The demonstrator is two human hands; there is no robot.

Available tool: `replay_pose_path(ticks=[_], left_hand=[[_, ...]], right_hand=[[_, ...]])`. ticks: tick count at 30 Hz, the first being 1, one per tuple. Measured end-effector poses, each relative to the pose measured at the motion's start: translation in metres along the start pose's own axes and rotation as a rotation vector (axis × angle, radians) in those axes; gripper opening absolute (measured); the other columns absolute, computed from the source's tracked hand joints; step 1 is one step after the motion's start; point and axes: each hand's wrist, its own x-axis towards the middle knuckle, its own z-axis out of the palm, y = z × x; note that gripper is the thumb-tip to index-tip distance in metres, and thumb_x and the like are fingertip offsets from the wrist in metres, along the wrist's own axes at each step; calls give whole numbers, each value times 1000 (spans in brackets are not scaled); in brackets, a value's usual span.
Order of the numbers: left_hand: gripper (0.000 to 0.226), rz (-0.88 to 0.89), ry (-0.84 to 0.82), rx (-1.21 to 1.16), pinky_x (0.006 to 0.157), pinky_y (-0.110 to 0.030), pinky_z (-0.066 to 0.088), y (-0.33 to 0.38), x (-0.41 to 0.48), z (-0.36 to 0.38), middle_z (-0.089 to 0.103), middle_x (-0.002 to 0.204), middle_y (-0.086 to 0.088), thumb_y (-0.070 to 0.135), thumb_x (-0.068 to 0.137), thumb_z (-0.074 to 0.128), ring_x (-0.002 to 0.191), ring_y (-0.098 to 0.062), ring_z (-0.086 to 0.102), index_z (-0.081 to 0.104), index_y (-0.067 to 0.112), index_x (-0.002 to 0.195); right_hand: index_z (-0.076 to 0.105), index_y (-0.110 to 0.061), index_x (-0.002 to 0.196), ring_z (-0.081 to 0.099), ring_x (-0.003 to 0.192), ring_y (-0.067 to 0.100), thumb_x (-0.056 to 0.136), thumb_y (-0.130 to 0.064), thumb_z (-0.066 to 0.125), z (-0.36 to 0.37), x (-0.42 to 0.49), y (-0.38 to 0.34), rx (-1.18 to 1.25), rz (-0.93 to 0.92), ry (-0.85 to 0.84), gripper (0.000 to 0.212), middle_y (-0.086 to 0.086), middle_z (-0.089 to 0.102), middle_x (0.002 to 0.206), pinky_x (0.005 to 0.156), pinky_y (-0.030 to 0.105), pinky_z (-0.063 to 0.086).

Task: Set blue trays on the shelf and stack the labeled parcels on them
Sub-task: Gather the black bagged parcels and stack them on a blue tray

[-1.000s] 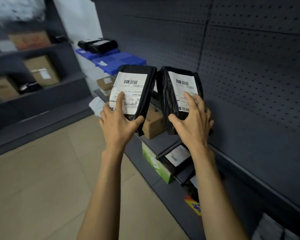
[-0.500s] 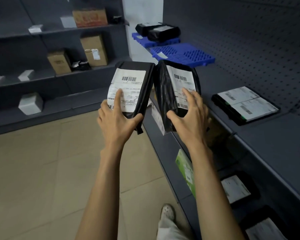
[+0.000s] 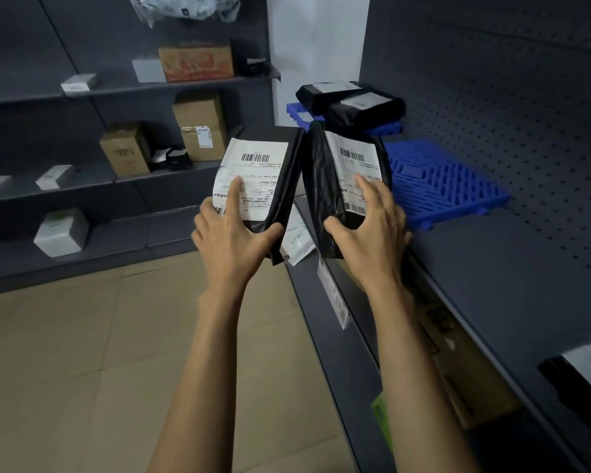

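Note:
My left hand (image 3: pixel 231 238) grips a black parcel with a white barcode label (image 3: pixel 268 172), held upright in front of the shelf. My right hand (image 3: pixel 372 230) grips a second black labeled parcel (image 3: pixel 325 186) right beside it, the two nearly touching. Just behind the right parcel, a bare blue slatted tray (image 3: pixel 447 186) lies on the dark shelf (image 3: pixel 492 285). Farther back, another blue tray (image 3: pixel 296 112) carries two black labeled parcels (image 3: pixel 362 104) stacked on it.
A pegboard wall (image 3: pixel 509 114) backs the shelf. Another black labeled parcel (image 3: pixel 584 373) lies at the shelf's near right. Lower shelves hold boxes and a white mailer (image 3: pixel 297 237). Shelving on the left carries cardboard boxes (image 3: pixel 198 126) and white boxes (image 3: pixel 62 232). Tan floor (image 3: pixel 82 370) lies below.
The view has swung toward the upper shelf and the blue trays, which now look closer. Both hands still hold their parcels the same way, now nearer the bare blue tray.

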Motion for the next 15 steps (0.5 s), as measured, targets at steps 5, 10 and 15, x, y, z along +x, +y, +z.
replay_pose_path(ticks=[5,10,15], left_hand=[[97,6,-7,-17,109,-48,25,-7,86,35,34,143,-15,61,61,58,131,-35,32,27,36,150],[98,57,-48,-36,109,-48,25,-12,186,75,35,141,-16,63,61,55,130,-35,32,27,35,151],[94,141,-106,-63,109,-50,24,-5,296,111,35,142,-18,57,70,68,131,-37,31,26,34,151]], right_hand=[[34,-39,148,24,142,26,73,-48,65,50,76,-9,-15,14,8,82,-11,25,158,107,53,25],[34,-38,148,26,141,26,75,-48,64,103,158,-15,-59,48,56,81,-11,25,158,108,52,25],[34,-38,148,26,141,28,76,-49,64,139,249,-31,-96,106,118,78,-11,25,158,109,55,25]])
